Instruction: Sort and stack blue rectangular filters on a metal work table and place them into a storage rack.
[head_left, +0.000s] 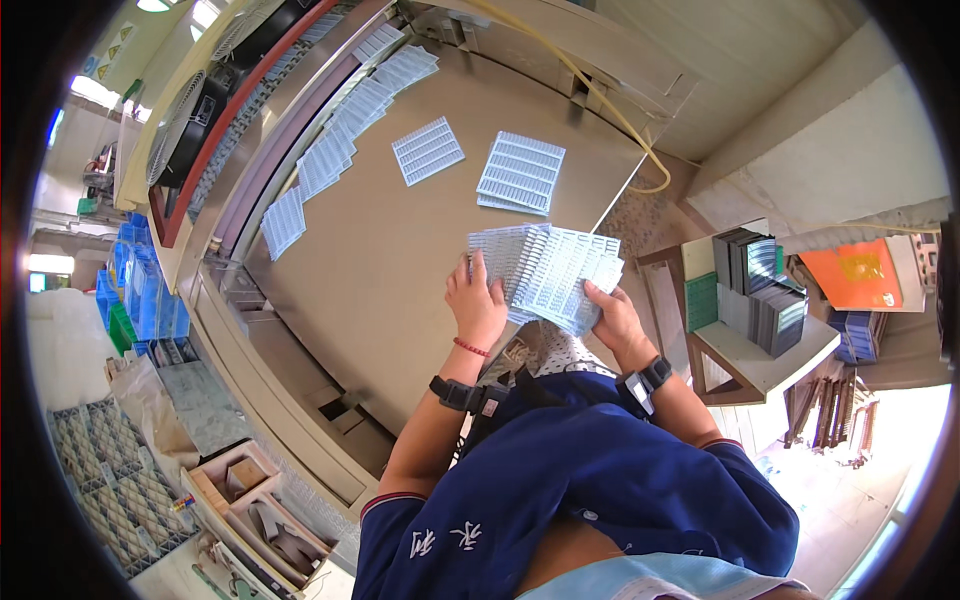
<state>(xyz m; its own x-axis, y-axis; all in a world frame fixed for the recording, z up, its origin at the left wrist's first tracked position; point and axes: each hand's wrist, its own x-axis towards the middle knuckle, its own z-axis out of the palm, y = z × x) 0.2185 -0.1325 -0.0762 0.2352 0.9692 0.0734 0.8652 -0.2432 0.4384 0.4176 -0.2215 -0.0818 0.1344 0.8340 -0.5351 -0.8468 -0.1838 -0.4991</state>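
Observation:
A fanned stack of thin, pale blue-white panels, like circuit board panels with rows of small slots, is held in front of my body over the table's near right edge. My right hand grips the lower right edge of the stack, thumb on top. At the left side of the stack, my left hand has its curled fingers and thumb on the edge of the panels. Just beyond them lies a small pile of the same panels. A single panel rests farther left.
A brown tabletop spreads ahead. Overlapping panels line its far left side, beside a conveyor with a red rail. At right, a small stand holds racked dark boards. A yellow hose hangs at the back right.

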